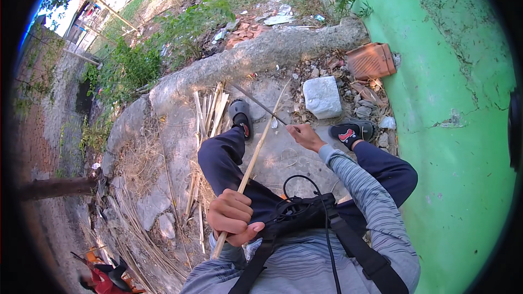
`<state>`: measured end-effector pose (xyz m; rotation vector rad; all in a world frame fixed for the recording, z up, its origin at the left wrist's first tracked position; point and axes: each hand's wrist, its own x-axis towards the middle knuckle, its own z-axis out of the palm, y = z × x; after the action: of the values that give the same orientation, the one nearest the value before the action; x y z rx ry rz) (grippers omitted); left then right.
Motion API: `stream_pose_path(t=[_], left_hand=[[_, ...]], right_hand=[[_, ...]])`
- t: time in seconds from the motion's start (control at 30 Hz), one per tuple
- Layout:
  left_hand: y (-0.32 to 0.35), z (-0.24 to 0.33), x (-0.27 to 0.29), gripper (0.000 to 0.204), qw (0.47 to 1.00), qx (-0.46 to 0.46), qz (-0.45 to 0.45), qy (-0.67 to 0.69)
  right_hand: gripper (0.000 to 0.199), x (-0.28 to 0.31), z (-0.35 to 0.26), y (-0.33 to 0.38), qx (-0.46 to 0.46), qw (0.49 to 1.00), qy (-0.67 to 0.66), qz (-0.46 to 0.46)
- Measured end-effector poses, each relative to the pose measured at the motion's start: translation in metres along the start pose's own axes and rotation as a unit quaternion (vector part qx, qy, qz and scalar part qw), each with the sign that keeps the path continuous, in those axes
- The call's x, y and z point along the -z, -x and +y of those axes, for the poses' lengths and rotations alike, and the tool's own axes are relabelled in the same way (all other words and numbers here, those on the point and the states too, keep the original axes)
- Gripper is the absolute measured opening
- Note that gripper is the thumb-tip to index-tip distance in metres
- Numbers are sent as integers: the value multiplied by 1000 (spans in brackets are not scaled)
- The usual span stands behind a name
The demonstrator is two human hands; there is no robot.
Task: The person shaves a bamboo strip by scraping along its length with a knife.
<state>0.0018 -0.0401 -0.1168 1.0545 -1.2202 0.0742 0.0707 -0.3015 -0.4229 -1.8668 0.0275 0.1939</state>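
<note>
Fingers of the left hand (233, 216) are curled tight round the near end of a long bamboo stick (251, 166), just above the lap; the stick's butt pokes out below the fist. From there the stick runs up and away over the left knee, across bare concrete, its thin tip ending near the curb (261, 54). The right hand (306, 136) is stretched forward past the right knee, fingers pinched narrow on a dark blade (256, 102) that slants up-left from the hand and meets the stick at about mid-length. A black strap and cable (305, 207) cross the chest close to the left fist.

Both feet in sandals (351, 132) rest on the slab, with open concrete between them under the stick. Left of the left leg lies a bundle of split strips (210, 110), close against the foot. Ahead of the right foot sits a white block (322, 97), with rubble and a red tile (370, 61) beyond it. The green wall (463, 130) closes off the right side just past the right knee. The curb bounds the slab at the far and left edges, with weeds beyond.
</note>
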Motion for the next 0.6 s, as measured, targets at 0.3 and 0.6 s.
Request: stream_pose_path(t=[0.3,0.6], left_hand=[[3,4,16,50,999,-3,29,-15],[3,11,28,57,998,19,58,-19]], right_hand=[[66,-13,-30,1,29,999,7,-41],[64,-2,33,-52,-3,998,57,-3]])
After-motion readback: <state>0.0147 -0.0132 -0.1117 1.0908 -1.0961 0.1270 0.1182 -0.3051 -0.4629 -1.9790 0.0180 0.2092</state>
